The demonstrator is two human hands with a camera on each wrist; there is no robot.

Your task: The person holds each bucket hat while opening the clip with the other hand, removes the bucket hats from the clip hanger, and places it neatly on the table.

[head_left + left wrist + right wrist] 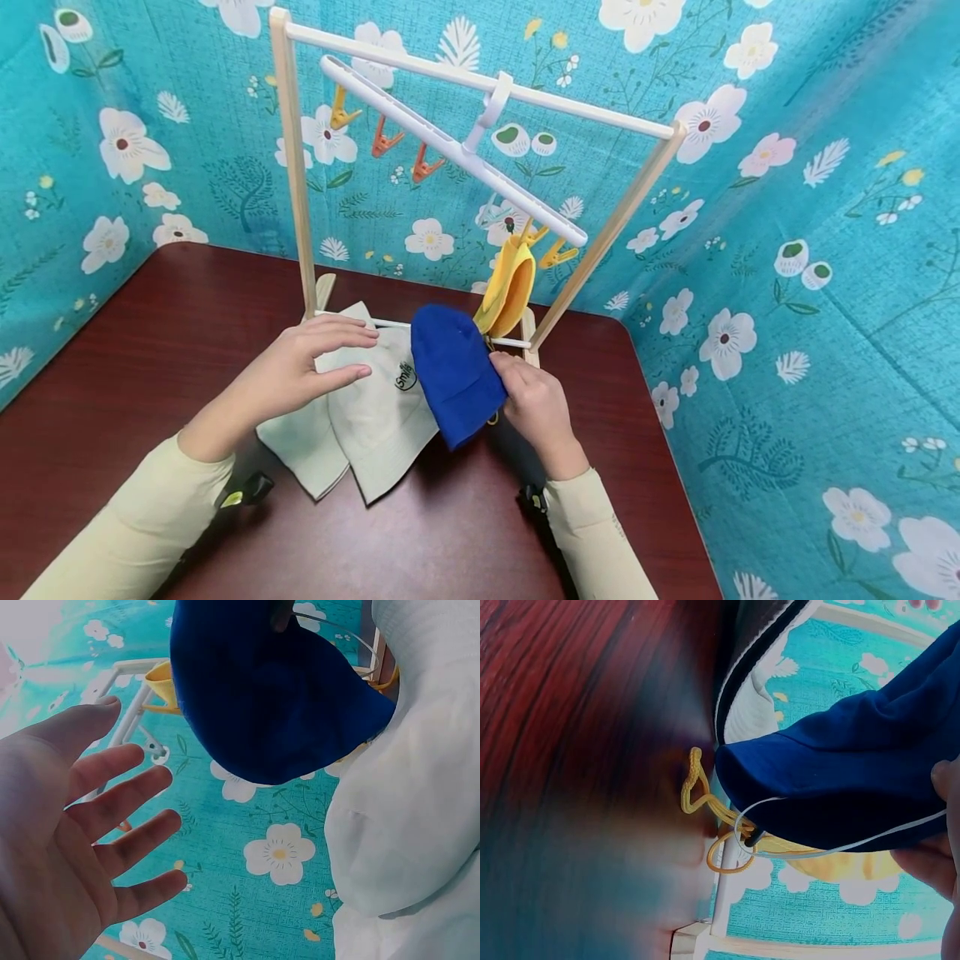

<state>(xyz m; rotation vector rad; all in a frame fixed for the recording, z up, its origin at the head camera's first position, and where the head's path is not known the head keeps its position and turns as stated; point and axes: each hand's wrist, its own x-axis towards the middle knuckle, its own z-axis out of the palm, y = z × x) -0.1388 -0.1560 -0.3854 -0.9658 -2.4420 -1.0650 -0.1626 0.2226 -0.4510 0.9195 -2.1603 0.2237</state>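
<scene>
My right hand (536, 404) pinches the edge of a blue bucket hat (453, 367), which is held up off the table. A thin white cord (747, 814) loops from the hat's brim in the right wrist view. My left hand (315, 358) is empty, its fingers spread and slightly bent, left of the blue hat. Under and beside it lies a cream bucket hat (375, 433) with dark lettering, overlapping another pale hat (300, 437). Behind the blue hat, a yellow hat (510, 287) hangs from a clip, its yellow cord (697, 784) dangling low.
A wooden rack (296, 167) stands at the back of the dark red table (420, 550). From its top bar hangs a white hanger (442, 142), tilted down to the right, with orange clips (386, 140) and yellow clips (558, 252). Floral cloth (787, 250) surrounds the table.
</scene>
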